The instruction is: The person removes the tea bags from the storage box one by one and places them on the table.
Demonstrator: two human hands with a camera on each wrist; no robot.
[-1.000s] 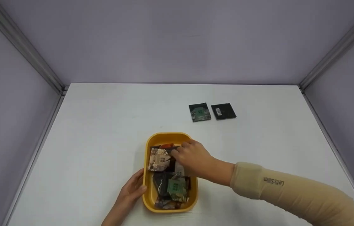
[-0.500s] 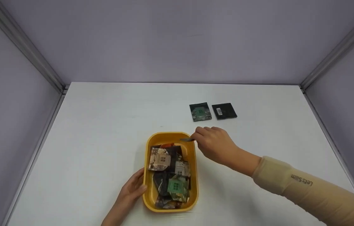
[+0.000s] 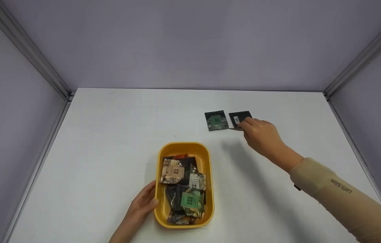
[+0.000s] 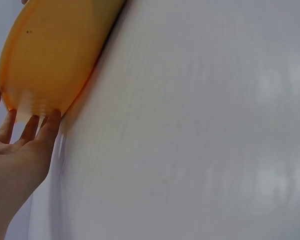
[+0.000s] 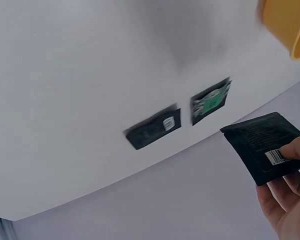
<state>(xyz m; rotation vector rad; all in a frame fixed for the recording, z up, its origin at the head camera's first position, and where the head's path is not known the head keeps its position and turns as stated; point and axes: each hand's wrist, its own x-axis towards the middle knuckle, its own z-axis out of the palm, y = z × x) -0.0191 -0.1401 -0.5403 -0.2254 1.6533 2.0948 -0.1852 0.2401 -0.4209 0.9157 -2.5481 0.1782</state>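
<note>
Black packet (image 5: 252, 142), its white barcode (image 5: 276, 157) showing in the right wrist view, is pinched in the right hand (image 3: 263, 135), the grip clamped on it between thumb and fingers. It is raised over the white counter (image 3: 109, 135), near but apart from two packets lying there side by side: a green-labelled packet (image 3: 216, 120) and a dark packet (image 5: 152, 132), barcode up. The left hand (image 3: 141, 201) touches the left outer wall of the yellow tray (image 3: 183, 145), its thumb at the rim and apart from fairly straight fingers. Inside, heaped packets (image 3: 177, 195) overlap, among them a beige-labelled packet (image 3: 173, 171).
</note>
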